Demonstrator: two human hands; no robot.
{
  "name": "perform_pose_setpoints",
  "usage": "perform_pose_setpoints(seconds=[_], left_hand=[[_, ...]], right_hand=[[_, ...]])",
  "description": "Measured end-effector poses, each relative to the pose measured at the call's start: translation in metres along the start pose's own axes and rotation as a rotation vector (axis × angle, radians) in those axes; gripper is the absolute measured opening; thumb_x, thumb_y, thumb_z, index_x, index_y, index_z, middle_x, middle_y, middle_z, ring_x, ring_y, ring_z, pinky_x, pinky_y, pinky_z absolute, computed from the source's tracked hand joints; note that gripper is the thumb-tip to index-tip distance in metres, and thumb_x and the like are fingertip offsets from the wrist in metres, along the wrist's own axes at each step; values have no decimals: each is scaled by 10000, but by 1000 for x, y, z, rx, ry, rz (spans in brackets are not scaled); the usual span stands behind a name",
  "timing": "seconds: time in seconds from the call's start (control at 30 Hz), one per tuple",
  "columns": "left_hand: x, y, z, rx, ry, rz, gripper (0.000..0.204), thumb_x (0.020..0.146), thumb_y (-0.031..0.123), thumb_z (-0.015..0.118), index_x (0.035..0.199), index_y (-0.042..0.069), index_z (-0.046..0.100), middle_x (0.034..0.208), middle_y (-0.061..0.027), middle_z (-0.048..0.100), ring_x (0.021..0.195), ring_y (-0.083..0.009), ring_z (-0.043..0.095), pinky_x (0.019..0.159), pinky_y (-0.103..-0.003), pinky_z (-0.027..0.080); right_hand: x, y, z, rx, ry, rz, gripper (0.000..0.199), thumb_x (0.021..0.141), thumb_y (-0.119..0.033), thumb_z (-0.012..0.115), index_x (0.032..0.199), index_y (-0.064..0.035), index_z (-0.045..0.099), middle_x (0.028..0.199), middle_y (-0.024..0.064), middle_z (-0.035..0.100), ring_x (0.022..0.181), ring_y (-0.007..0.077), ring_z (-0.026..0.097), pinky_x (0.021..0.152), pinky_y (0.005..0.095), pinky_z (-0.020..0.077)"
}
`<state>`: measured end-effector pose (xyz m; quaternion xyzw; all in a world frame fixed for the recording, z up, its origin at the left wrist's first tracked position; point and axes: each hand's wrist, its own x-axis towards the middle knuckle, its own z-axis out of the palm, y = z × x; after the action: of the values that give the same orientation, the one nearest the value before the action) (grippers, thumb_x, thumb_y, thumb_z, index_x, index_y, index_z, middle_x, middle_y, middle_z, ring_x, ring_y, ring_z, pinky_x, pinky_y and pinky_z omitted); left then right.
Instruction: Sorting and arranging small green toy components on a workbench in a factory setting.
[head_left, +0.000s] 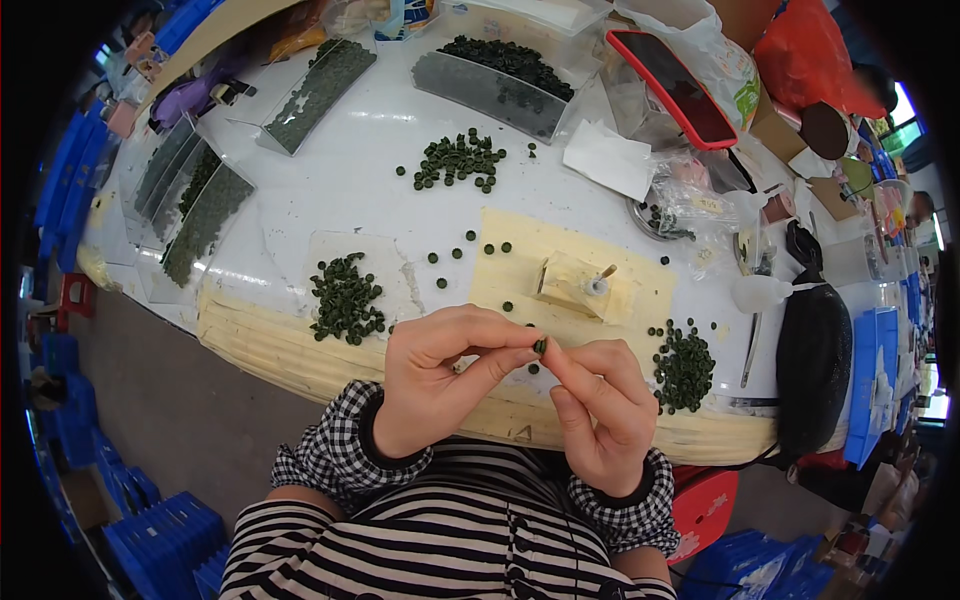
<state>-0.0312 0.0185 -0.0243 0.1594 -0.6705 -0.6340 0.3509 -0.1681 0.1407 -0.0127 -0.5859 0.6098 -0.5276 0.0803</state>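
So we've got one tiny dark green piece (540, 346) right at the meeting point of both hands, up over the near edge of the worktop (330, 190). The left hand (435, 375) has its grip pinched narrow, thumb and index tips on the piece. The right hand (608, 400) brings its index fingertip in from the right, thumb hanging lower and apart; we can't tell if another finger backs it up. Piece sits off the left fingertips' right end, so both hands are about equally near. Long axis? Too small for us to call. The yellow block (585, 287) stands just beyond, a bit right, with a loose green pile (346, 300) left and another heap (684, 368) right.
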Motion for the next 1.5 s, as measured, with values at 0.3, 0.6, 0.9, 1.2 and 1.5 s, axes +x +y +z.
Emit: perform_pose_setpoints(seconds=[0.3, 0.6, 0.9, 1.2, 1.5], left_hand=[[0, 1, 0, 50, -17, 28, 211, 809, -139, 657, 989, -37, 700, 901, -131, 692, 803, -163, 656, 711, -248, 516], [0, 0, 1, 68, 3, 44, 199, 818, -66, 693, 1002, 4, 720, 870, -115, 709, 791, -165, 683, 702, -252, 533], [1, 1, 0, 105, -7, 69, 193, 824, -65, 690, 1004, -1, 717, 876, -121, 710, 792, -168, 687, 707, -251, 540], [1, 2, 1, 68, -31, 29, 213, 818, -125, 661, 1011, -41, 693, 925, -129, 688, 819, -159, 660, 717, -244, 516], [1, 2, 1, 104, -35, 32, 225, 831, -44, 694, 1054, -17, 702, 897, -133, 708, 803, -166, 692, 710, -248, 545]], right_hand=[[0, 0, 0, -4, -8, -1, 373, 759, 22, 709, 1130, -7, 694, 890, 86, 642, 751, 242, 575, 661, 312, 466], [-1, 1, -1, 19, -16, 11, 377, 764, 30, 702, 1140, -6, 690, 901, 86, 651, 733, 227, 576, 650, 303, 462], [-3, 1, 0, 51, -18, 38, 386, 772, 37, 695, 1154, -15, 688, 917, 88, 657, 751, 224, 578, 656, 296, 465], [-6, 3, -1, 112, -12, 78, 384, 793, 48, 676, 1171, -21, 684, 935, 105, 654, 759, 210, 578, 676, 282, 468], [-5, 3, 1, 57, 12, 55, 371, 784, 41, 682, 1154, 8, 681, 915, 110, 647, 765, 222, 585, 672, 291, 471]])
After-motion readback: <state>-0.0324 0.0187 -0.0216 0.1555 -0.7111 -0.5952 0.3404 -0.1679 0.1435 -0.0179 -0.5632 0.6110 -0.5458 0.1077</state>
